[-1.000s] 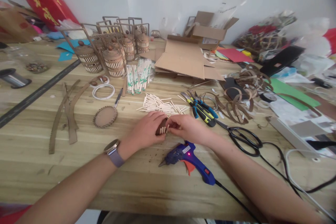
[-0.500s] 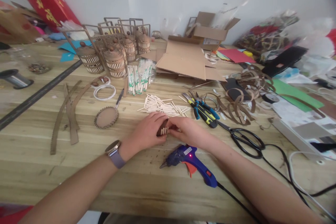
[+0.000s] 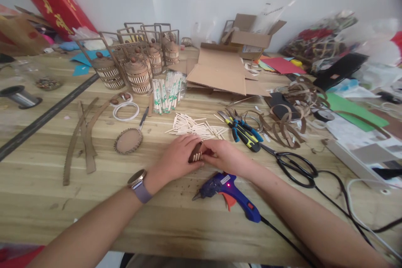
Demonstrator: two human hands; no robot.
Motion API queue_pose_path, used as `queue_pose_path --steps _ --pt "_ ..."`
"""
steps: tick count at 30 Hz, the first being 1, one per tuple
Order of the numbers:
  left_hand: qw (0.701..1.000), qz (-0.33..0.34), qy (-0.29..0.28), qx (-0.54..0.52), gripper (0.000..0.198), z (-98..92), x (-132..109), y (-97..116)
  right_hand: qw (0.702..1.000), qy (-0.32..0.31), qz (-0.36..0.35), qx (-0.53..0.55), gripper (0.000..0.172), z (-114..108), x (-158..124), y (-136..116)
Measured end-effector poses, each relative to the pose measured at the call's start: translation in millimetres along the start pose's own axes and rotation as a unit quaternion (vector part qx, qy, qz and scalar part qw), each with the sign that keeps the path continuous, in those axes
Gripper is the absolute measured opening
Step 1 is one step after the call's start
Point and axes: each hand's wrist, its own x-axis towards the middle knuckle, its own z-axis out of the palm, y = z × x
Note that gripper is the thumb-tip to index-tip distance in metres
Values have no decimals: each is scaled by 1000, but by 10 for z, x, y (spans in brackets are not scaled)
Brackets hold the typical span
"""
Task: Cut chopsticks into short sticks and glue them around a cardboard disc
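Note:
Between my hands sits a small brown cardboard piece (image 3: 195,153) with several short pale sticks standing along its side. My left hand (image 3: 176,157) is wrapped round its left side and covers much of it. The fingers of my right hand (image 3: 220,155) pinch together at its right side, by the sticks; whether a separate stick is between them is hidden. Just beyond my fingertips lies a pile of short wooden sticks (image 3: 191,125). A blue glue gun (image 3: 230,190) with an orange trigger and a lit red light rests on the table below my right hand.
To the left are a round cardboard disc with a scalloped rim (image 3: 128,140), cardboard strips (image 3: 86,142) and a white ring (image 3: 125,111). Pliers (image 3: 248,130), a utility knife (image 3: 251,141) and black scissors (image 3: 297,169) lie right. Small stick-sided baskets (image 3: 138,77) stand behind.
The view has shifted very slightly. Both hands stay around the cardboard piece, with hardly any visible movement of the fingers.

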Motion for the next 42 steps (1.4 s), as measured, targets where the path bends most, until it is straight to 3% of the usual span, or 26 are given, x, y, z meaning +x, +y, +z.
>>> queue_pose_path --steps 4,9,11,14,19,24,28,31,33,36,38,42 --pt "1000 0 0 9 49 -3 -12 16 1000 6 5 -1 10 -43 8 -16" --pt "999 -17 -28 17 56 -48 -41 -3 998 58 32 -22 6 -293 -129 -124" --pt "999 -16 -35 14 57 -64 -52 -19 997 36 54 -38 17 -399 -279 -189" --pt "999 -17 -29 20 61 -80 -64 -28 989 -49 117 -79 25 -443 -558 -247" --pt "999 -39 -15 34 65 -83 -80 -5 966 -75 215 -124 12 -198 -871 -185" --pt "999 -40 -11 24 60 -52 -77 -9 970 -53 235 -20 12 33 -987 -26" --pt "999 -38 -7 23 60 -40 -69 -19 971 -30 239 12 3 36 -1077 78" --pt "999 -33 -1 21 60 -42 -65 -20 974 20 224 32 6 -34 -1113 85" --pt "999 -32 0 21 61 -43 -65 -21 972 88 201 88 13 -77 -1125 74" --pt "999 -37 1 24 62 -42 -66 -25 932 223 182 219 26 -94 -1123 69" --pt "999 -38 0 20 62 -42 -64 -28 897 267 178 304 28 -75 -1083 72" --pt "999 -42 -8 5 62 -48 -54 -32 861 195 177 435 26 -33 -840 76"
